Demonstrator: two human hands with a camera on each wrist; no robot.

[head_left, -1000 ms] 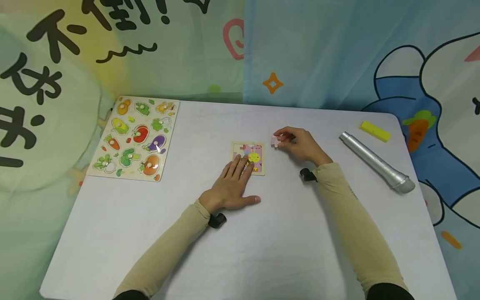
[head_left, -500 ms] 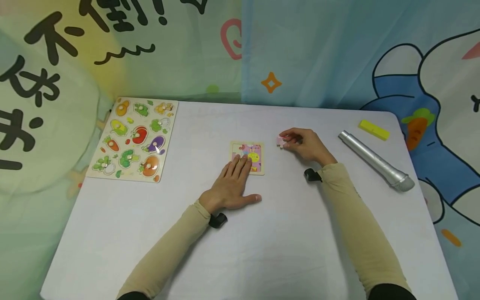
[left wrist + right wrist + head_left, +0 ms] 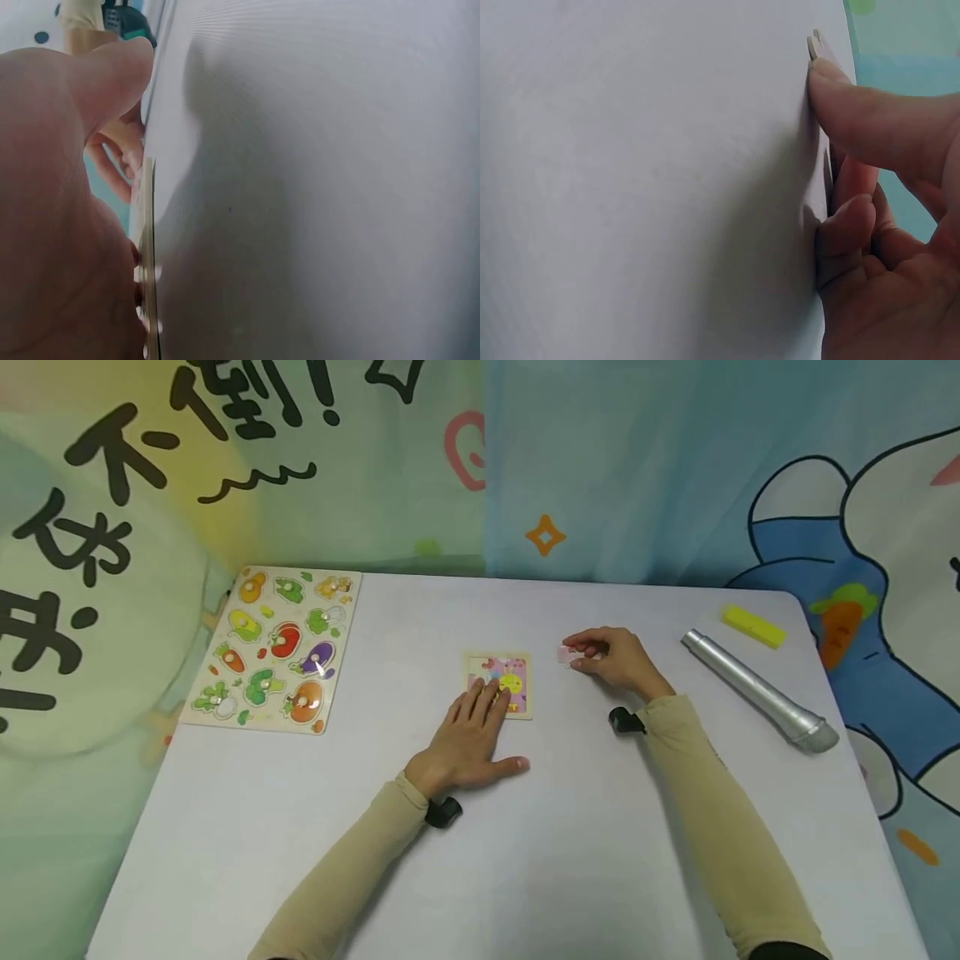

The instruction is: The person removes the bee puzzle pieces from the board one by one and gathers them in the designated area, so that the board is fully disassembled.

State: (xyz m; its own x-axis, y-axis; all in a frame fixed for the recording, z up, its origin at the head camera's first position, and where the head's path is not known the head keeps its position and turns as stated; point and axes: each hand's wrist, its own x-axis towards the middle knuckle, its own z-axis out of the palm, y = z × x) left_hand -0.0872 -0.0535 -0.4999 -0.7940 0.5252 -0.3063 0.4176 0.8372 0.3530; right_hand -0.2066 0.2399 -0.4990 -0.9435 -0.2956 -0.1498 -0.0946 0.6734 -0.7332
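Observation:
My left hand (image 3: 468,735) lies flat with its fingertips on a small square jigsaw puzzle (image 3: 517,703). That puzzle has a pale wooden frame and a purple picture with a yellow animal face; the fingers cover its lower left part. In the left wrist view, the thin edge of the puzzle board (image 3: 150,225) shows beside the palm. To the right of the board, my right hand (image 3: 618,662) pinches a small pink puzzle piece (image 3: 566,654) between thumb and fingers, at the tabletop. The right wrist view shows the thumb at the edge of the piece (image 3: 814,46).
A vegetable knob puzzle board (image 3: 273,652) lies at the table's far left. On the right are a silver microphone-shaped object (image 3: 757,689) and a yellow block (image 3: 753,627). A printed curtain (image 3: 615,468) hangs behind the white table (image 3: 600,860).
My right hand has moved a little to the right with the pink puzzle piece, away from the small board. The left hand stays on the board. The head view has tilted slightly.

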